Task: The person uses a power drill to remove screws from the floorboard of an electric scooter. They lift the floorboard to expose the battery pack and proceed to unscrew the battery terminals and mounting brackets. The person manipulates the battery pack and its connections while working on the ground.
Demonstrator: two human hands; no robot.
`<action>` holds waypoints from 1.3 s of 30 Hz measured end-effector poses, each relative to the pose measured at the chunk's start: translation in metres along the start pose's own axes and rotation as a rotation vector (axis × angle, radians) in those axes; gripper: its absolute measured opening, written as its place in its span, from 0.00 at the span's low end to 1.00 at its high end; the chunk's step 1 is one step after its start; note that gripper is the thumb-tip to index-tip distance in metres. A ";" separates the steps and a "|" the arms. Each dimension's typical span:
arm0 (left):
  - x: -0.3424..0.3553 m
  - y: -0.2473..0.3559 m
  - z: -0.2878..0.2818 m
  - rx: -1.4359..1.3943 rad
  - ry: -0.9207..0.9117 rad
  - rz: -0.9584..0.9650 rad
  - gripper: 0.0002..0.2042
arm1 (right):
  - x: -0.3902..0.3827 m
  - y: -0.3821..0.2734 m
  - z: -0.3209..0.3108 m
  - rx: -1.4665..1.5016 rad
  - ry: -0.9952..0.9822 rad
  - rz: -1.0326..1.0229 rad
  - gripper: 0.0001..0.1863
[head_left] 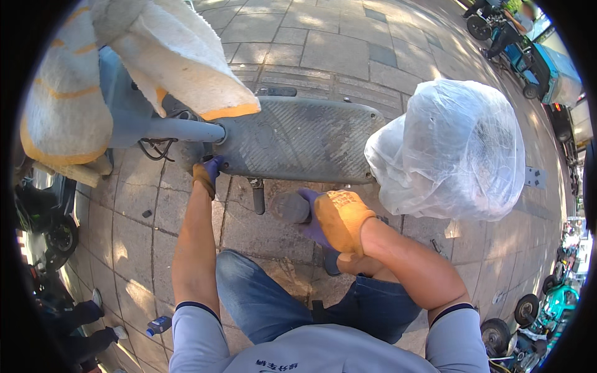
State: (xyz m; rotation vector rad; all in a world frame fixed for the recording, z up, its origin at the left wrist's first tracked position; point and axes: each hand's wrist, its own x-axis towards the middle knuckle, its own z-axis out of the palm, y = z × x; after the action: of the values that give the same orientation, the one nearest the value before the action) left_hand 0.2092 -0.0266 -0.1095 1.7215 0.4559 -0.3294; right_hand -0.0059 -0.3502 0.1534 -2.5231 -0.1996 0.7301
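A scooter-like vehicle with a worn grey ribbed deck (298,140) stands crosswise before me. My left hand (209,175), in an orange and purple work glove, is closed at the deck's near front corner; its fingertips are partly hidden. My right hand (339,217), gloved alike, is wrapped round a dull grey cylindrical block (290,207) just below the deck's near edge. Between the hands a short black peg (258,198) sticks out from the deck. A blue-grey steering tube (180,130) rises at the left.
A white and orange cloth (180,59) drapes over the front. Clear plastic wraps a bulky part (460,149), likely the seat, at right. On the paving lie a blue bottle (159,326) and a small black piece (147,213). Parked vehicles and people stand at both sides.
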 end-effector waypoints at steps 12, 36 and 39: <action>-0.078 0.044 0.031 1.363 0.243 0.300 0.28 | -0.044 0.046 0.062 -0.297 -0.023 -0.055 0.19; -0.020 -0.039 -0.035 0.805 0.066 0.257 0.25 | -0.048 0.066 0.148 1.295 0.552 0.075 0.18; -0.024 -0.077 -0.074 0.320 0.140 -0.159 0.21 | -0.031 0.046 0.168 1.650 0.444 0.011 0.18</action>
State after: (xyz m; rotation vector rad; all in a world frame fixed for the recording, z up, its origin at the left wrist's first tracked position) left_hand 0.1489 0.0554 -0.1506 2.0328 0.6731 -0.4149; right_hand -0.1221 -0.3272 0.0220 -1.0079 0.4226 0.1035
